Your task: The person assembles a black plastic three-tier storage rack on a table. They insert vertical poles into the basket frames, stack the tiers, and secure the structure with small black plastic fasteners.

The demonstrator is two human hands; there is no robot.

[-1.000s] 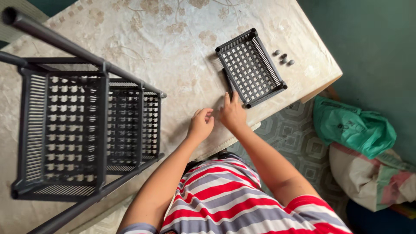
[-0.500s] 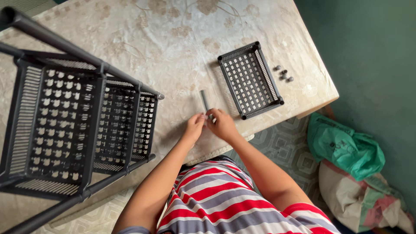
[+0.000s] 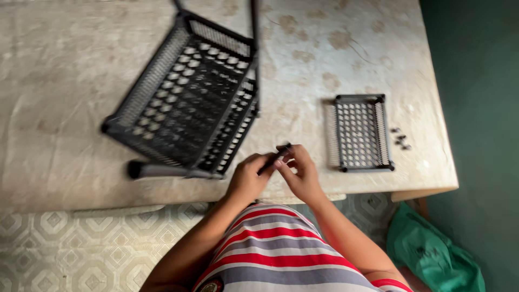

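Note:
My left hand and my right hand meet over the table's near edge, both pinching a short dark rod between their fingers. A tall black perforated shelf rack lies just left of my hands on the cloth-covered table. A single black perforated tray rests flat to the right of my right hand. A few small dark pieces lie beside that tray.
The table's right edge and near edge are close to the tray. A green plastic bag lies on the patterned tile floor at the lower right. A green wall stands on the right.
The view has swung, so the rack now sits upper left. The rod has been lifted off the table and is held by both hands closer to my body.

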